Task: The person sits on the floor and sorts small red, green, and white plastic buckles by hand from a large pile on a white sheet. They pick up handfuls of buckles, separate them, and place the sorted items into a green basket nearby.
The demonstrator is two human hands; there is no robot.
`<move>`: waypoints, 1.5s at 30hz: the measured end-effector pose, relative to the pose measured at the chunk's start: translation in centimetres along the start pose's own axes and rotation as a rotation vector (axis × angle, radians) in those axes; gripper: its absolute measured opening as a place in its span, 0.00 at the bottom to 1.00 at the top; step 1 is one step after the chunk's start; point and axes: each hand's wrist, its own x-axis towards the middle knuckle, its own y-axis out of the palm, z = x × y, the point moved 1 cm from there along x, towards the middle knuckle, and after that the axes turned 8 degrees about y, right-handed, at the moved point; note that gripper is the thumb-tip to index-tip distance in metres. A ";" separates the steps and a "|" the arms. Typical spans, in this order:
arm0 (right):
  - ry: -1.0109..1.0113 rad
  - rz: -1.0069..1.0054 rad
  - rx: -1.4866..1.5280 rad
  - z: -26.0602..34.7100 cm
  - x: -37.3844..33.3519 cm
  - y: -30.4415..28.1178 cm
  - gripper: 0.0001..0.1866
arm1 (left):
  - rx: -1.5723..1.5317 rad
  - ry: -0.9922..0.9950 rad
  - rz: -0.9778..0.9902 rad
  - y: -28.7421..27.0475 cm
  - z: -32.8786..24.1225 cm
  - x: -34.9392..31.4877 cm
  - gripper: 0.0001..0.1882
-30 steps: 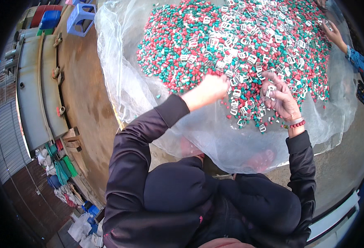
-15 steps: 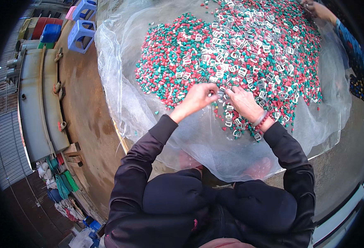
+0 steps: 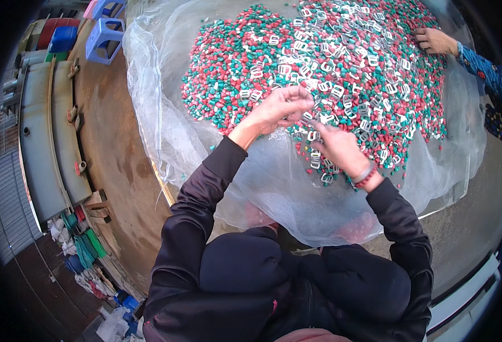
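A wide heap of small red, green and white pieces (image 3: 234,62) is mixed with white slider buckles (image 3: 336,91). Over its near edge, my left hand (image 3: 282,108) is closed, thumb and fingertips pinched together; what is in them is too small to make out. Lower and to the right, my right hand (image 3: 342,149) points its closed, slightly blurred fingers toward the left fingertips. A small greyish piece (image 3: 307,117) shows in the narrow gap between both hands; which hand grips it is unclear. White buckles (image 3: 315,161) lie just left of my right hand.
Sheer white netting (image 3: 177,137) lies under the heap and hangs over the front edge near my knees. At the far right, another person's hand (image 3: 435,41) reaches onto the heap. Blue plastic stools (image 3: 104,41) stand on the floor to the left.
My left hand has risen slightly and turned, its fingers now bunched. My right hand has shifted a little down and right. The other person's hand has come further into view over the heap.
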 end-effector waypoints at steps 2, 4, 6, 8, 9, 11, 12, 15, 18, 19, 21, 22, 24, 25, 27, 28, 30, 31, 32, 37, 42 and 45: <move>-0.043 0.089 -0.271 0.3 0.3 2.2 0.18 | 0.915 0.335 -0.027 0.5 1.2 0.9 0.15; -0.041 0.040 -0.170 -0.1 -0.1 2.9 0.13 | 1.455 0.541 -0.129 1.1 3.2 0.4 0.17; -0.017 0.054 -0.103 -0.9 -0.5 2.3 0.12 | 1.666 0.339 -0.139 1.1 5.3 0.3 0.19; 0.074 0.075 0.020 -1.5 -0.8 1.0 0.13 | 1.676 0.307 -0.154 1.0 6.4 0.1 0.18; 0.197 0.148 0.173 -2.0 -0.7 0.0 0.13 | 1.623 0.424 -0.150 0.9 6.3 -0.1 0.18; 0.227 0.124 0.633 -2.7 -0.4 -2.1 0.13 | 1.519 0.551 -0.141 0.5 5.2 -0.6 0.16; 0.341 0.233 0.849 -3.3 -0.8 -3.4 0.11 | 1.167 0.456 -0.198 0.1 4.2 -0.7 0.15; 0.386 0.420 1.744 -4.2 -0.9 -5.2 0.13 | -0.067 0.152 -0.172 -1.8 0.5 -1.9 0.13; 0.171 0.354 2.018 -4.5 -1.4 -5.9 0.20 | -0.342 0.231 -0.094 -3.2 -1.4 -2.0 0.10; 0.157 0.357 2.052 -4.4 -1.5 -6.0 0.20 | -0.353 0.199 -0.105 -3.5 -1.3 -2.0 0.09; 0.283 0.322 2.080 -3.9 -1.1 -6.5 0.20 | -0.054 0.206 -0.119 -3.5 -0.3 -1.6 0.12; 0.384 0.289 2.062 -3.5 -0.9 -7.0 0.19 | 0.230 0.273 -0.177 -3.2 0.4 -1.3 0.15; 0.606 0.213 2.070 -2.0 1.1 -7.1 0.16 | 0.842 -0.073 -0.280 -2.5 2.0 -1.0 0.25; 0.226 0.426 1.420 -2.0 2.7 -8.6 0.11 | 1.307 0.267 -0.366 -1.3 2.5 -1.1 0.27; 0.165 0.111 0.869 0.0 5.7 -6.6 0.13 | 1.618 0.086 -0.300 -0.6 3.5 -0.4 0.22; 0.170 0.231 0.493 -0.4 6.5 -6.4 0.21 | 1.602 0.110 -0.291 -0.5 3.7 -0.2 0.21; -0.111 0.007 -0.208 -0.2 7.2 -4.4 0.28 | 1.600 0.189 -0.251 -0.3 3.8 -0.2 0.20; -0.116 -0.027 -0.246 -0.6 7.1 -3.3 0.24 | 1.535 0.290 -0.186 -0.5 3.6 -0.2 0.19; -0.080 -0.002 -0.277 -0.9 6.8 -2.2 0.21 | 1.452 0.395 -0.139 -0.6 3.3 -0.5 0.18; -0.021 -0.004 -0.215 -3.0 2.9 0.1 0.13 | 0.413 0.264 -0.053 -1.6 1.2 -2.3 0.14; 0.204 0.033 0.602 -4.7 2.2 -1.5 0.10 | -0.313 0.229 -0.068 -0.3 -0.8 -2.5 0.10; 0.488 0.124 1.289 -4.8 1.9 -4.2 0.08 | -0.162 0.152 -0.005 0.1 -0.7 -2.0 0.12</move>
